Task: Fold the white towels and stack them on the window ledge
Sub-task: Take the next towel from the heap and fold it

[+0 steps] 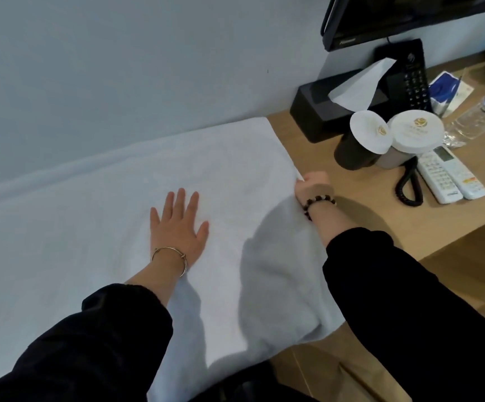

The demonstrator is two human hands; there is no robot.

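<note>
A large white towel (96,221) lies spread over the wooden counter (360,216) against the pale wall, reaching from the left edge of view to the middle. My left hand (177,227) presses flat on it with fingers straight, near its centre. My right hand (312,188) grips the towel's right edge and holds that edge raised a little off the counter. The towel's near right corner hangs bunched over the counter's front edge. No window ledge shows in this view.
On the counter to the right stand a black tissue box (322,111), two cups with paper lids (392,137), a black phone (409,76) with a coiled cord, two white remotes (450,178) and a plastic water bottle (482,111). A screen (395,18) hangs above.
</note>
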